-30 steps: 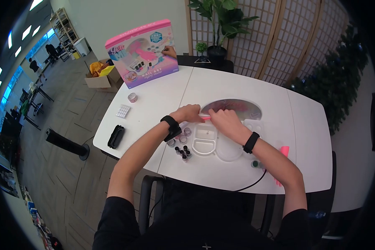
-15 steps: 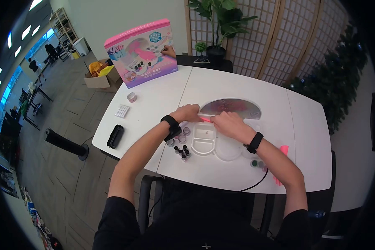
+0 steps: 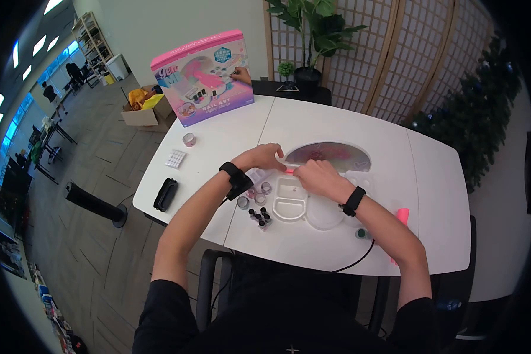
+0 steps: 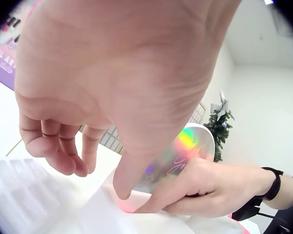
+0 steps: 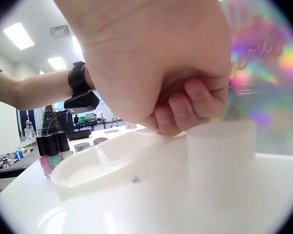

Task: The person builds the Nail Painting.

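In the head view a small pink piece lies at the back of the white compartment tray, in front of a shiny half-oval panel. My right hand pinches it with curled fingers; its fingertips hide most of the piece. Just left of it is my left hand, with fingers apart and loosely bent. The left wrist view shows the left thumb near the pink piece, contact unclear, and nothing in the other fingers. The right wrist view has the right fingers folded in above the tray's edge.
Small bottles with black caps and little round jars stand left of the tray, beside a pale divided case. A black case and a gem sheet lie farther left. The big box stands behind.
My left hand has loosened from the pink piece and drawn slightly back and up, its fingers spreading. The right hand stays at the piece, having shifted slightly left since half a second ago.
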The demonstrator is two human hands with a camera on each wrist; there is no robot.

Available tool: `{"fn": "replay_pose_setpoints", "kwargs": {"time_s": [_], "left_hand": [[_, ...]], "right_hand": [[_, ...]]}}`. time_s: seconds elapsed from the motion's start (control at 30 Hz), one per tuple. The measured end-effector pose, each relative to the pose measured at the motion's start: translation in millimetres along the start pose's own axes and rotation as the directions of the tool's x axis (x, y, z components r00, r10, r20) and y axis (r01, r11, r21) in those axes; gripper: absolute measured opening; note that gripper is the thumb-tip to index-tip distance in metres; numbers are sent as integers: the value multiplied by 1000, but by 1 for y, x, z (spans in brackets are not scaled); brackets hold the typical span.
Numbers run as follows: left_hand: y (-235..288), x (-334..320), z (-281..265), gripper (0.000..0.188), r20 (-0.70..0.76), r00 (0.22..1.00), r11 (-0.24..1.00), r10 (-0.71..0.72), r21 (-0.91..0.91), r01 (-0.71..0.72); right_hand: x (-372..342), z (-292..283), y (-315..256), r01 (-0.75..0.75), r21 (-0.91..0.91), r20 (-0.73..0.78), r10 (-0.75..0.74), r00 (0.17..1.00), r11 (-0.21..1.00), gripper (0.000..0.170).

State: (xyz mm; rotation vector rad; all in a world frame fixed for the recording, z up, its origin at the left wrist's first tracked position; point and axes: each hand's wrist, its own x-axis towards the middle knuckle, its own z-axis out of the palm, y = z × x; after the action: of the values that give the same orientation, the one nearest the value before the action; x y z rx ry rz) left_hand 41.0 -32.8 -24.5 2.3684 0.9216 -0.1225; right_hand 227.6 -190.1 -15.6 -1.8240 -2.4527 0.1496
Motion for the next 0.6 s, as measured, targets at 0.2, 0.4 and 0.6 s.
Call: {"fn": "replay_pose_setpoints", "kwargs": {"time_s": [0.2,0.4,0.6], "left_hand": [[-22,-18,-15,64,-101,994,994,-38,96,47],[-8,-42,-5,80,-128,984,955,-122,254,152],[-18,-36,16,88,-130,989,947,-69,304,106]], "right_hand": [[-1,-9,-3,-51,106,9,51,999,993,24],[-5,-21,-3,-85,154,9,84,996,984,26],[-16,-33,-2,-83,180,-45,93,995,980,26]]}}
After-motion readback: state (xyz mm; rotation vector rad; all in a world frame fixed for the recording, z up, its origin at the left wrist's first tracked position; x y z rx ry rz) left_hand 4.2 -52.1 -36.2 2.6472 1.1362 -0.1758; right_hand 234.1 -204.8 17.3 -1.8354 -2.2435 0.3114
